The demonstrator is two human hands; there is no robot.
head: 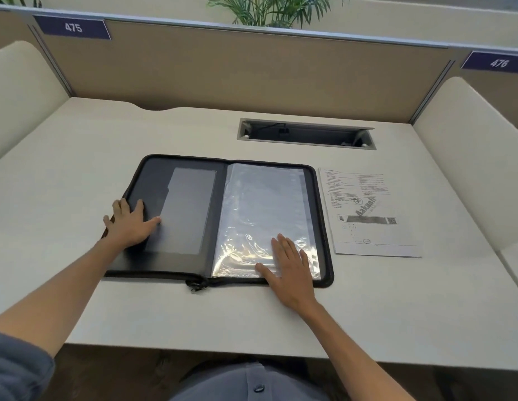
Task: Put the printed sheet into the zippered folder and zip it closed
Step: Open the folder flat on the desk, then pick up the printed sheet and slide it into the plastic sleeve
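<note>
A black zippered folder (182, 195) lies spread open flat on the desk. Its left half has a dark inner cover with a grey pocket. Its right half shows clear plastic sleeves (260, 204). The zipper pull (197, 285) sticks out at the near edge by the spine. My left hand (130, 224) rests flat on the folder's left edge, fingers spread. Flat on the near part of the plastic sleeves lies my right hand (292, 270), holding nothing. The printed sheet (367, 212) lies on the desk just right of the folder, touched by neither hand.
A white desk (78, 169) with a recessed cable box (307, 134) at the back. Beige partition walls stand behind and at both sides, with number plates 475 (73, 27) and 476 (499, 63). A plant (269, 10) shows beyond the partition.
</note>
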